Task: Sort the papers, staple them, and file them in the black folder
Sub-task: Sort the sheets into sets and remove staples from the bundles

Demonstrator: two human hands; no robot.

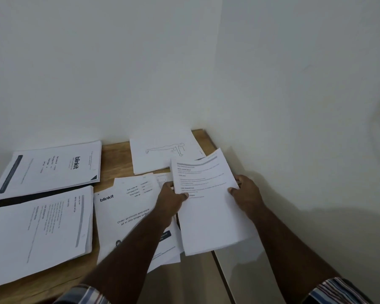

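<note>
- Sorting in hand: text sheet (208,202) raised off the wooden surface (116,159), gripped by both hands at its side edges, above the right part of the spread.
- Left hand (170,201) pinching the sheet's left edge, thumb on the printed face; right hand (247,194) clasping the right edge, thumb tip on top, other fingers hidden behind the paper.
- Whether one sheet or a few together: cannot tell from this view.
- Under the left forearm: loose "blinkit" pages (132,216) fanned untidily, not yet squared up.
- At the far right corner: single page with an outline figure drawing (162,154), lying flat, partly under the held sheet's top corner.
- On the left: two neater piles, a far pile topped by a "blinkit" cover (53,167) and a near pile of text pages (40,229) with headings much like those on the held sheet.
- Between those piles: dark strip (31,197), probably the black folder, mostly covered by paper.
- Stapler: not visible anywhere.
- Judged stage: early; stapling and filing not begun.
- Next move likely calls for matching the held sheet to its pile, probably the near-left text pile, carrying it across without dragging the loose pages, and laying it down with edges aligned.
- Afterwards: clearing the remaining loose pages the same way and uncovering the folder.
</note>
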